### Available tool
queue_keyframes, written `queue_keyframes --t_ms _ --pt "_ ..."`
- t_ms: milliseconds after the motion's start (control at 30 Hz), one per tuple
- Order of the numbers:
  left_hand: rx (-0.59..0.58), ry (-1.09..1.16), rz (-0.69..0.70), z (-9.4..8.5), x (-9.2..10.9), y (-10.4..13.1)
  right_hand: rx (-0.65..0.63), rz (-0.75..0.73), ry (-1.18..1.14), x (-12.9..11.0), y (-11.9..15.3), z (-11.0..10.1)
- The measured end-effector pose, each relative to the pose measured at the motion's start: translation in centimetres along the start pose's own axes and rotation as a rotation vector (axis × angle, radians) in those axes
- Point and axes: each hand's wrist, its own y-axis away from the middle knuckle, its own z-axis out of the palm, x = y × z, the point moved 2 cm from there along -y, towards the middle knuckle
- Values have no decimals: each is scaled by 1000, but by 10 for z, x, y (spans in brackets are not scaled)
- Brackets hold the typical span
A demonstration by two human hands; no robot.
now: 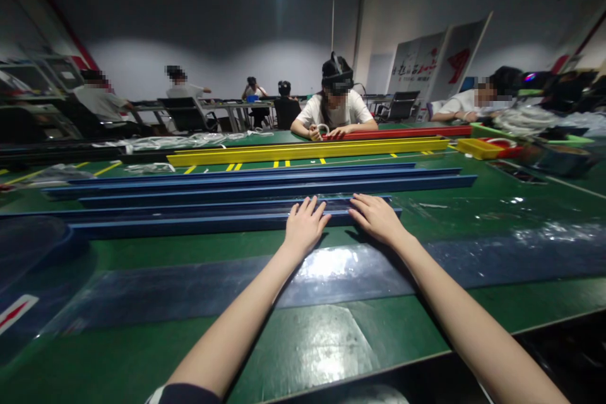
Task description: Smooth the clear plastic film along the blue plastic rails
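My left hand [305, 225] lies palm down with fingers spread on the nearest long blue channel strip [199, 225], close to its right end. To the right, my right hand [377, 218] rests at the same strip's end, its fingers apart too. Neither hand is wrapped around anything. Beneath my forearms a wide, flat sheet of shiny clear film [189, 287] stretches across the green table [326, 334]. Further off, more blue channel strips [284, 188] lie parallel to the near one.
A yellow channel strip [303, 150] and a red strip [407, 132] lie farther back. Across the table sits a person in a headset [338, 104]. A dark blue bin [35, 265] stands at left. At right are a yellow tray [478, 149] and bundled white cord [533, 118].
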Motion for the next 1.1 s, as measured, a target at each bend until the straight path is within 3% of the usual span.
queue_keyframes --t_ms 200,333,467,733,833,933,1100 --pt "112 -38 -90 0 -5 3 -4 264 171 9 1 -11" --pt "152 -21 -78 -2 -3 4 -11 290 194 2 2 -15" --pt "147 -20 -11 -4 1 5 -21 211 156 -6 1 -12" --pt "67 5 156 -2 5 4 -36 -123 -126 -28 1 -1" --pt "42 15 193 0 6 4 -36 -154 -131 -30 1 0" --pt "51 24 173 1 6 3 -9 -79 -47 -24 0 -3" --pt "105 -2 87 -1 4 4 1 172 118 -12 0 -8"
